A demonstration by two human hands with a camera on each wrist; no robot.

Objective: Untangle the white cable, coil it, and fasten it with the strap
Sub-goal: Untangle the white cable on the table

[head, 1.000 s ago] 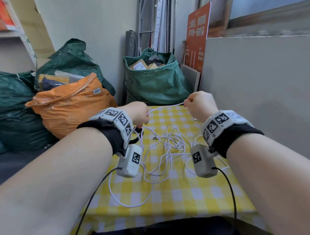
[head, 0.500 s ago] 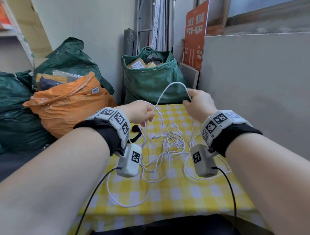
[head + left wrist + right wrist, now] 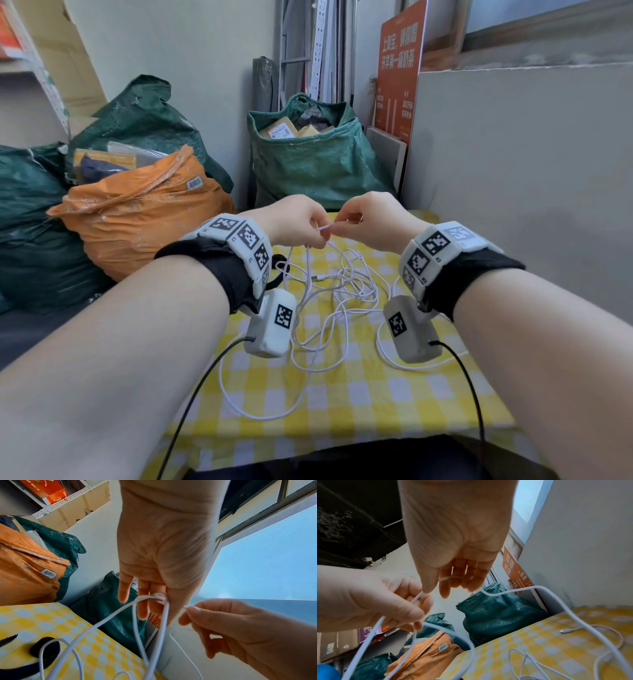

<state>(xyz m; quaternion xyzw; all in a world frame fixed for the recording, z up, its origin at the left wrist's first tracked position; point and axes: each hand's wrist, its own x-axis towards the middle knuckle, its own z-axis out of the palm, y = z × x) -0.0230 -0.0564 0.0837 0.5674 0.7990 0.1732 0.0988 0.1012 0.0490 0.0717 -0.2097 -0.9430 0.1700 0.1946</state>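
A long white cable (image 3: 339,291) lies in a loose tangle on the yellow checked table (image 3: 359,404). Above the table's far end my two hands meet. My left hand (image 3: 315,236) holds several strands gathered over its curled fingers (image 3: 142,609). My right hand (image 3: 334,230) pinches one strand (image 3: 443,579) between thumb and forefinger, right beside the left fingers. From both hands the cable (image 3: 539,588) hangs down to the table. One plug end (image 3: 565,630) lies on the cloth. The black strap (image 3: 44,650) lies on the table under my left wrist, with a cable loop across it.
An orange bag (image 3: 137,219) and dark green sacks (image 3: 308,161) crowd the table's left and far sides. A grey board (image 3: 513,171) rises along the right edge, with an orange sign (image 3: 400,68) behind it. The table's front edge is near my body.
My hands were apart with a cable strand stretched between them, then arched into a loop. Now they have come together at the middle and the loop is folded into my left hand.
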